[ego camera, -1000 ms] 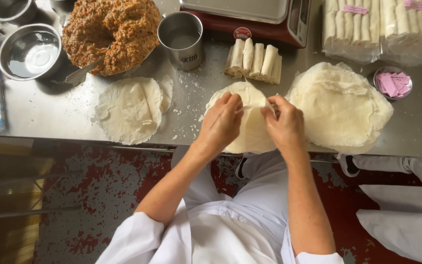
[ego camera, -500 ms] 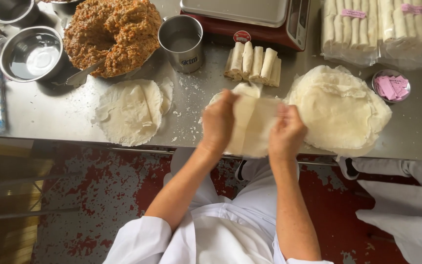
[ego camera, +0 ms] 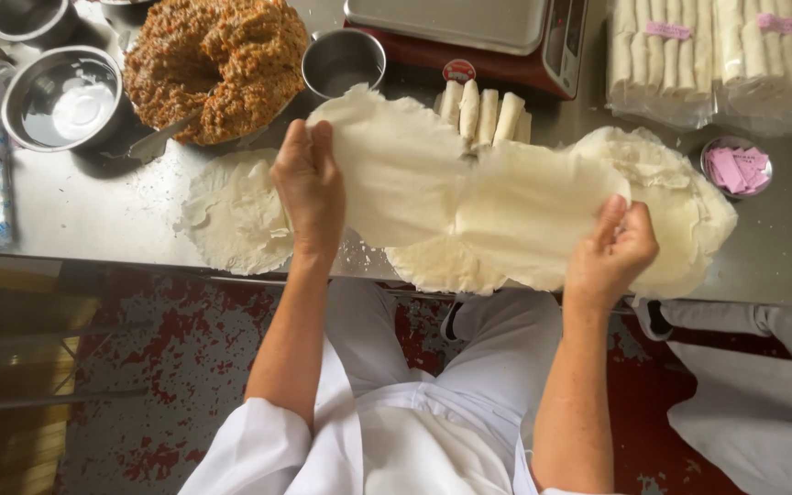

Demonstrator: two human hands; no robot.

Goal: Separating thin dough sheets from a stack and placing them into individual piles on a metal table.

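My left hand [ego camera: 309, 188] pinches one thin round wrapper sheet [ego camera: 396, 170], lifted above the steel table [ego camera: 93, 215]. My right hand [ego camera: 614, 252] grips a second wrapper sheet [ego camera: 529, 206]; the two sheets still overlap in the middle as they come apart. Beneath them a third wrapper [ego camera: 437, 268] lies flat at the table's front edge. A stack of wrappers [ego camera: 689, 206] sits to the right of my right hand. Another wrapper [ego camera: 236, 213] lies flat left of my left hand.
A big bowl of brown minced filling [ego camera: 217, 60] with a spoon stands at the back left, beside steel bowls [ego camera: 61, 96] and a steel cup [ego camera: 341, 60]. Rolled spring rolls [ego camera: 483, 110] lie behind the sheets. Bagged rolls [ego camera: 721, 55], a scale [ego camera: 469, 27] and a dish of pink slips [ego camera: 735, 167] are at the back right.
My hands have moved wide apart, left hand going left and right hand right, peeling two wrapper sheets apart that were held together in front of me before.
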